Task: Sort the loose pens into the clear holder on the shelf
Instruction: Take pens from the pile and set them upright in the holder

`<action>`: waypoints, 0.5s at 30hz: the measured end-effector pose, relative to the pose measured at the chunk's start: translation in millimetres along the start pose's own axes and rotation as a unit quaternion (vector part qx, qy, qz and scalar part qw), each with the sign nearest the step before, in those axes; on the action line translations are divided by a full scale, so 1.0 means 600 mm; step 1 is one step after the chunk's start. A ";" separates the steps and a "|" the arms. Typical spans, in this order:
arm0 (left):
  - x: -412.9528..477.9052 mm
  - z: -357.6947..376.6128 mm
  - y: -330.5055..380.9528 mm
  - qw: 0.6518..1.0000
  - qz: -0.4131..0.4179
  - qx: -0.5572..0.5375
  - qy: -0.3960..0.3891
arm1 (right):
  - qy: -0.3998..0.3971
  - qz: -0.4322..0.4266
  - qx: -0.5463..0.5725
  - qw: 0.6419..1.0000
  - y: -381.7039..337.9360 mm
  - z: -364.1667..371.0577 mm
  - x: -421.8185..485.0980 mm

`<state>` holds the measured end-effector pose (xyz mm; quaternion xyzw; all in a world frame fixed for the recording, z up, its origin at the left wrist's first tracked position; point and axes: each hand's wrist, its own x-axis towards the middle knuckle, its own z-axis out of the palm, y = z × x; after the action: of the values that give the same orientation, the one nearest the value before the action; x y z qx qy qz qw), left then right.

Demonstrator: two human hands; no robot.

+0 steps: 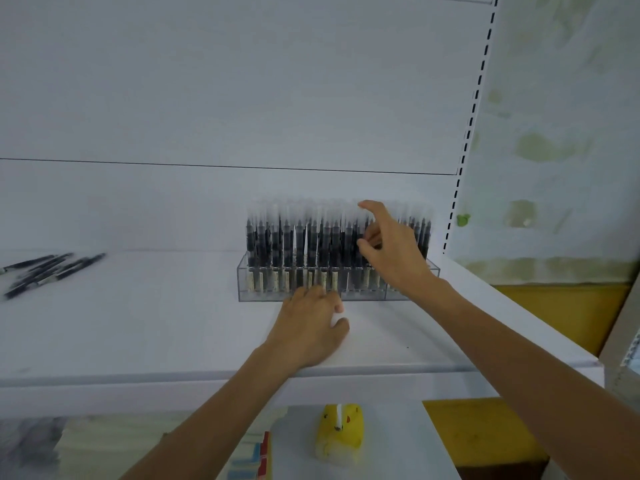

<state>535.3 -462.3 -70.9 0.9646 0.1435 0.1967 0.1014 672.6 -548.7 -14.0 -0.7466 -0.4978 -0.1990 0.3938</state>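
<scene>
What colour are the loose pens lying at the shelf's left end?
The loose pens are black; head view.

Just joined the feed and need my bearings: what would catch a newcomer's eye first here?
The clear holder, mid-shelf, is packed with upright black pens, with the right hand up among their tops. The left hand lies flat on the shelf just before the holder, fingertips at its front wall. Loose pens lie in a heap at the shelf's far left.
</scene>
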 end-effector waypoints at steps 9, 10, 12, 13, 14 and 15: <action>-0.011 -0.038 -0.010 0.958 0.032 -0.268 0.099 | 0.034 0.025 -0.051 0.998 -0.040 0.003 -0.022; -0.016 -0.055 -0.024 0.953 0.027 -0.277 0.124 | 0.044 0.010 -0.046 0.998 -0.054 0.006 -0.019; -0.030 -0.086 -0.069 0.950 0.007 -0.273 0.152 | 0.040 -0.021 -0.025 0.999 -0.093 0.020 -0.008; -0.040 -0.103 -0.097 0.951 -0.012 -0.265 0.160 | 0.031 -0.033 -0.011 0.999 -0.118 0.032 0.001; -0.051 -0.120 -0.130 0.953 -0.034 -0.250 0.168 | 0.017 -0.042 0.005 0.999 -0.144 0.049 0.010; -0.064 -0.136 -0.164 0.955 -0.058 -0.233 0.173 | 0.000 -0.047 0.018 0.999 -0.172 0.070 0.020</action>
<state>445.0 -370.5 -35.6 0.8556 0.1644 0.3822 0.3080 580.9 -488.9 8.8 -0.7147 -0.5361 -0.2087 0.3978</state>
